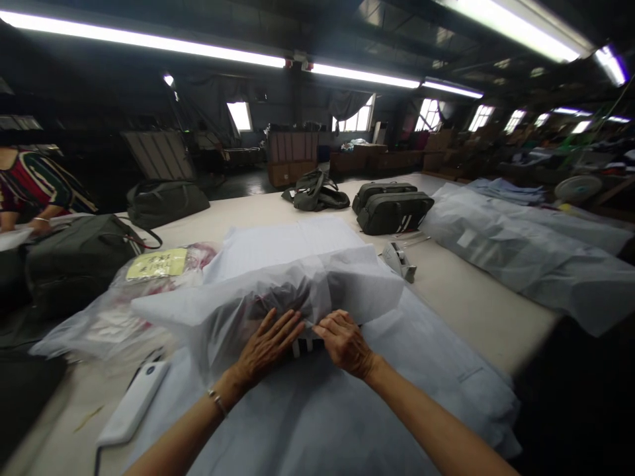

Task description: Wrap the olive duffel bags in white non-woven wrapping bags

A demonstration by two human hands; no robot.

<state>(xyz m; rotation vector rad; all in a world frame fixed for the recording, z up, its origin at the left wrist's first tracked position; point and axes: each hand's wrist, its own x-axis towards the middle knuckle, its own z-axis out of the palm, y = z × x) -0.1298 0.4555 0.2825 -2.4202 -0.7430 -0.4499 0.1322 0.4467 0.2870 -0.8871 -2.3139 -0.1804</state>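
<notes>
A dark bag with white stripes (303,346) lies on the table in front of me, mostly covered by white tissue paper (297,271). My left hand (268,347) lies flat on the paper over the bag, fingers spread. My right hand (344,340) sits just to its right, fingertips pinching the paper's edge against the bag. Both hands nearly touch each other. More white sheets (347,410) lie spread under the bag and my forearms.
A white tape dispenser (133,403) lies at my left; a grey one (399,259) sits behind the bag. Clear plastic bags with a yellow label (156,264) lie left. Dark bags (391,208) stand farther back. Wrapped bundles (520,251) line the right. Another person's arm (34,221) works at far left.
</notes>
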